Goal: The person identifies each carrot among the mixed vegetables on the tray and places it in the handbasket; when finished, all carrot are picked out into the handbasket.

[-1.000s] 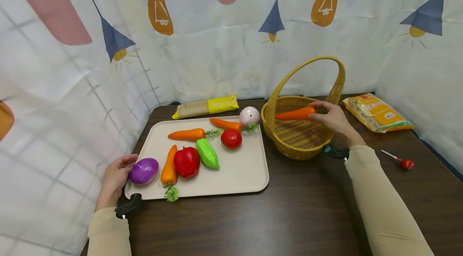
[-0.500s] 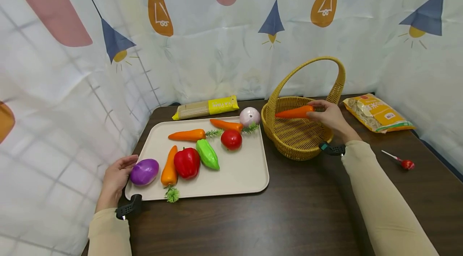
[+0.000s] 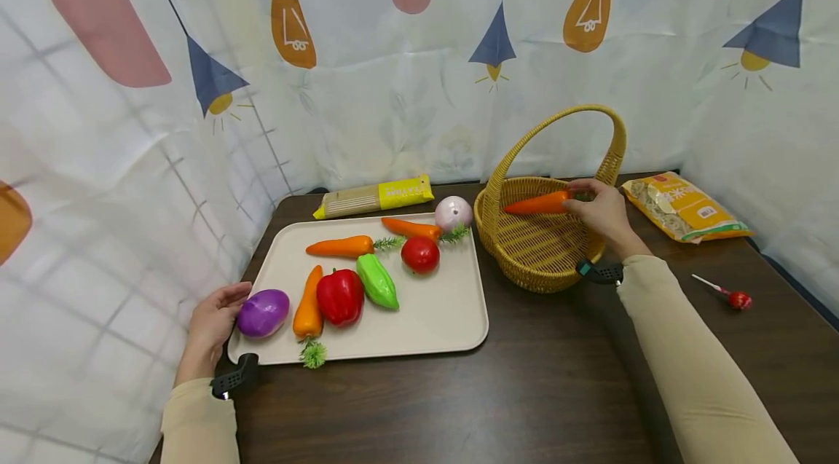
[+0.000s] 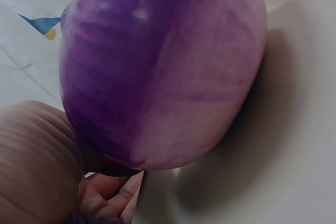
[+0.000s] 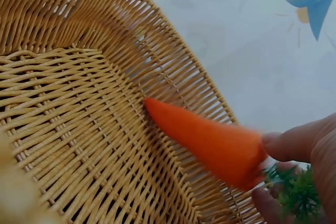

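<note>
My right hand (image 3: 599, 213) pinches an orange carrot (image 3: 537, 203) by its leafy end, inside the wicker basket (image 3: 547, 282). In the right wrist view the carrot (image 5: 205, 142) lies slantwise with its tip toward the woven wall, thumb (image 5: 299, 140) at the thick end. At the tray's left edge my left hand (image 3: 213, 318) is beside the purple onion-like vegetable (image 3: 264, 313), fingers relaxed; the left wrist view shows that vegetable (image 4: 163, 72) filling much of the frame, so contact is hard to tell. The beige tray (image 3: 426, 325) bears it.
Also on the tray are a red pepper (image 3: 340, 297), green pepper (image 3: 376, 280), tomato (image 3: 420, 254) and several carrots. A pale onion (image 3: 454, 213) sits at its corner. Noodles (image 3: 373, 197) lie behind; a yellow bag (image 3: 684, 206) and lollipop (image 3: 740, 300) lie right of the basket.
My right hand has shifted slightly within the basket area, its wrist a little to the left, still pinching the carrot. The left hand has stayed beside the purple vegetable.
</note>
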Available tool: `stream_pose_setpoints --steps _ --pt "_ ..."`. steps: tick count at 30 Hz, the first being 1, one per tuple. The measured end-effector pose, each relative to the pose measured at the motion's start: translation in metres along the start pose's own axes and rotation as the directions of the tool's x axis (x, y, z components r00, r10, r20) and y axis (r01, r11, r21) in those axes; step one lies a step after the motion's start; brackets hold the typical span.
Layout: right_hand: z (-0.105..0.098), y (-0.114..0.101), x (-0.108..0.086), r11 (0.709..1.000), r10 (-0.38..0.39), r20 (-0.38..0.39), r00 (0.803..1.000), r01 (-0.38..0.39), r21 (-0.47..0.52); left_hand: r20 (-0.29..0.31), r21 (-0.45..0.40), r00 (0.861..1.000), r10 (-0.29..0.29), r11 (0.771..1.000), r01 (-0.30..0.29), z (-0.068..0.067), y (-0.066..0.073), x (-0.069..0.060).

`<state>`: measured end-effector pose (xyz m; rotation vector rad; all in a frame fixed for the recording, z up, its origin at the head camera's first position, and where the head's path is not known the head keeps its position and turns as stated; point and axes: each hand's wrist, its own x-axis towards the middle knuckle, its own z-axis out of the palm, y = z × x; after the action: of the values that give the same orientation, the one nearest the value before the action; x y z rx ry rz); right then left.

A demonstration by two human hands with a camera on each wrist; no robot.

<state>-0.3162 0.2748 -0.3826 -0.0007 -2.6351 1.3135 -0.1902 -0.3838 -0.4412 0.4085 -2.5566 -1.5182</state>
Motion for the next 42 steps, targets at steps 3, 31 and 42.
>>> stream_pose_setpoints --steps 3,31,42 --pt "-0.002 0.000 -0.002 0.999 0.013 -0.028 1.000 -0.012 0.034 0.001 0.011 1.000 0.000 1.000 0.000 0.000 0.000 0.000" --pt "0.000 -0.022 -0.043 0.989 -0.099 -0.070 0.993 0.106 0.106 0.011 -0.013 1.000 -0.029 0.999 0.029 0.000 0.001 0.000" --pt "0.023 -0.041 -0.072 0.964 -0.218 -0.031 0.975 0.221 0.148 0.011 -0.069 1.000 -0.013 0.998 0.013 0.000 0.002 0.000"
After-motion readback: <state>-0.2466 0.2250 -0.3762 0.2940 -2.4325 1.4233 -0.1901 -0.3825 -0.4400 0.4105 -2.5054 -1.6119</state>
